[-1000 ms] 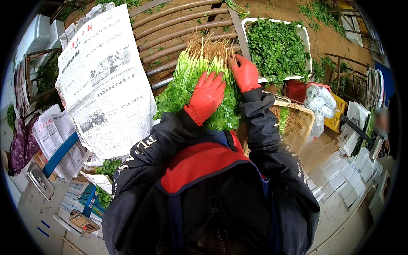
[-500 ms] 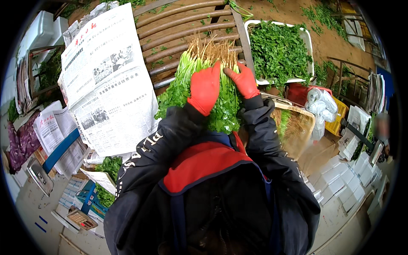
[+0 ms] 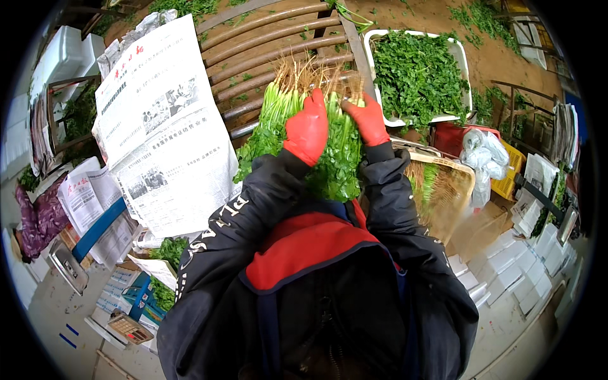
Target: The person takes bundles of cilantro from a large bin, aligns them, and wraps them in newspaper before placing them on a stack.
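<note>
A wide bunch of leafy green stalks [image 3: 274, 104], with pale stems and thin brown roots, lies in front of me, roots pointing away and leaves toward my body. My left hand [image 3: 308, 130], in a red rubber glove, rests over the middle of the bunch. Its fingers are closed together around stems near the root end, mostly hidden under the palm. Also red-gloved, my right hand [image 3: 367, 120] pinches stems at the bunch's right side, thumb toward the left hand. Some stalks show between the two hands.
Left of the bunch, newspaper sheets [image 3: 161, 126] lie spread out. Brown slats [image 3: 266, 38] run beyond the roots. A white basket [image 3: 467, 76] of cut greens stands at the far right, a tan basket [image 3: 453, 206] with rooted stalks nearer. Plastic bags [image 3: 482, 155] hang beside it.
The whole view has shifted slightly. My right hand has drawn a little away from the left and toward me, widening the gap between them. Both stay on the bunch.
</note>
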### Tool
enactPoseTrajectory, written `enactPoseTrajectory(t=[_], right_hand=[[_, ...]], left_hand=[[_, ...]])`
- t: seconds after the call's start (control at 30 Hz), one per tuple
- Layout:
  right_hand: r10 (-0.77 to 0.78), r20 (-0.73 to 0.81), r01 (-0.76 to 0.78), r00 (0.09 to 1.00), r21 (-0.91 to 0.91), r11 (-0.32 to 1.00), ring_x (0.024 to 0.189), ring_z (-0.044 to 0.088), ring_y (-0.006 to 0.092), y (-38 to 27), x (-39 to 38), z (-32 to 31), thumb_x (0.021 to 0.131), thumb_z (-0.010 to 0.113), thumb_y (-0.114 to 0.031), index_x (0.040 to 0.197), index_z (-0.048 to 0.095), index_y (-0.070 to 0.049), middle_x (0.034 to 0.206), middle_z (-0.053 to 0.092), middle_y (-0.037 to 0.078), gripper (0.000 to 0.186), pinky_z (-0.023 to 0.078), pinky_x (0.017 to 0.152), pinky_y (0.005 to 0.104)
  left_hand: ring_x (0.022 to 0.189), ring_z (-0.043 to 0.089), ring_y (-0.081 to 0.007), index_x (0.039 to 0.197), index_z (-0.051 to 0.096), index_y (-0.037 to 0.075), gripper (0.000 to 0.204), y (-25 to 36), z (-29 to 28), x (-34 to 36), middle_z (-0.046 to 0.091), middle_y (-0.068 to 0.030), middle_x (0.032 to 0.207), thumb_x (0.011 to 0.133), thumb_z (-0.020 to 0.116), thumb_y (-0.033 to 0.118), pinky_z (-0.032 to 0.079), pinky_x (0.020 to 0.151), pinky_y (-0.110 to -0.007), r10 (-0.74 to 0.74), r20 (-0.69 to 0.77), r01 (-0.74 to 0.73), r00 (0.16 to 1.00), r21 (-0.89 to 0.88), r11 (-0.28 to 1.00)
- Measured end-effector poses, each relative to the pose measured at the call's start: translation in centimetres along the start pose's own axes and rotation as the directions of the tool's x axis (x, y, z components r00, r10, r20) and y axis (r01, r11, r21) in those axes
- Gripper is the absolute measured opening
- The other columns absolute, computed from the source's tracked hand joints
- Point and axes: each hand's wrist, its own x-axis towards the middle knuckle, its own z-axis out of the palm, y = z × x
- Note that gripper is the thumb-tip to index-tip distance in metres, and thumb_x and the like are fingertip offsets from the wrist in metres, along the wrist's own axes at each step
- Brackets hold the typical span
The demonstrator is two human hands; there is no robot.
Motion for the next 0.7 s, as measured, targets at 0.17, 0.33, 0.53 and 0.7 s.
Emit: enactPoseTrajectory(t=[0.17, 0.33, 0.53, 0.7], right_hand=[[-0.084, -0.063, 0.059, 0.994, -0.321, 0.945, 0.081, 0.064, 0.0242, -0.5, 0.6, 0.0, 0.073, 0.067, -0.02, 0.103, 0.064, 0.001, 0.088, 0.068, 0.016, 0.037, 0.048, 0.075, 0.0336], [-0.023, 0.037, 0.025, 0.999, -0.053, 0.998, 0.086, 0.062, 0.0218, -0.8, 0.5, -0.1, 0.077, 0.068, -0.027, 0.106, 0.062, 0.003, 0.095, 0.067, 0.016, 0.042, 0.046, 0.08, 0.0333], [-0.163, 0.068, 0.176, 0.984, -0.421, 0.89, 0.097, 0.061, 0.034, -1.0, 0.8, 0.8, 0.077, 0.067, -0.044, 0.111, 0.06, 0.003, 0.102, 0.064, 0.023, 0.059, 0.046, 0.085, 0.0376], [-0.011, 0.001, 0.009, 1.0, -0.601, 0.799, 0.092, 0.061, 0.0378, -2.5, 1.2, 2.6, 0.072, 0.067, -0.039, 0.102, 0.065, -0.007, 0.094, 0.066, 0.019, 0.043, 0.048, 0.08, 0.0437]], left_hand=[[0.071, 0.06, -0.04, 0.123, 0.044, 0.006, 0.046, 0.2, 0.2, -0.7, 0.061, -0.0208, 0.095, 0.078, 0.056, 0.009, 0.048, 0.062, -0.048, -0.014, -0.068, 0.0, 0.998, -0.208, 0.978], [0.072, 0.061, -0.0394, 0.12, 0.046, 0.005, 0.045, 0.7, 1.5, -2.2, 0.063, -0.0198, 0.09, 0.076, 0.059, 0.008, 0.048, 0.063, -0.046, -0.008, -0.111, -0.015, 0.994, -0.204, 0.979], [0.085, 0.061, -0.0402, 0.12, 0.047, 0.003, 0.046, 0.2, 1.2, -2.2, 0.061, -0.0228, 0.1, 0.078, 0.063, 0.012, 0.05, 0.073, -0.043, -0.012, -0.107, -0.022, 0.994, -0.305, 0.952], [0.09, 0.06, -0.0391, 0.12, 0.052, 0.0, 0.051, -2.8, -4.5, -2.3, 0.062, -0.0225, 0.101, 0.078, 0.067, 0.023, 0.049, 0.077, -0.042, 0.117, -0.371, -0.176, 0.921, -0.129, 0.976]])
